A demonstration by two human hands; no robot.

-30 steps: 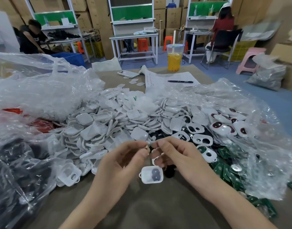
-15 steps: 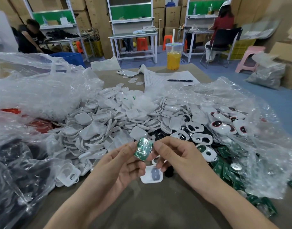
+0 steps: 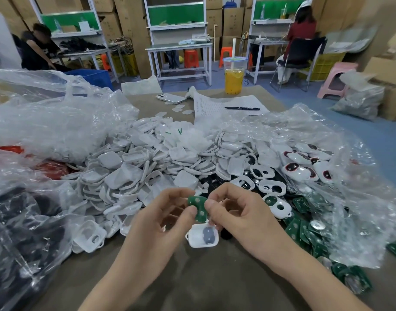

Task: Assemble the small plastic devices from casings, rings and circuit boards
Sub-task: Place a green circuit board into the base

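A small green circuit board (image 3: 198, 207) is pinched between my left hand (image 3: 168, 218) and my right hand (image 3: 239, 214), held just above the table. Directly below it lies an open white casing (image 3: 200, 237) with a grey pad inside, resting on the brown table (image 3: 203, 277). A large heap of white casings and rings (image 3: 147, 167) spreads behind my hands. More green circuit boards (image 3: 304, 230) lie on clear plastic at the right, beside white casings with dark windows (image 3: 271, 187).
Crumpled clear plastic bags (image 3: 46, 122) cover the left and right sides. A black bag (image 3: 17, 232) sits at the near left. A cup of orange drink (image 3: 234, 75), a phone (image 3: 170, 98), and a pen (image 3: 242, 108) on paper stand at the far edge. Two people sit at benches behind.
The green board has turned and dropped lower between my fingertips, closer to the open casing. Both hands stay together over the casing.
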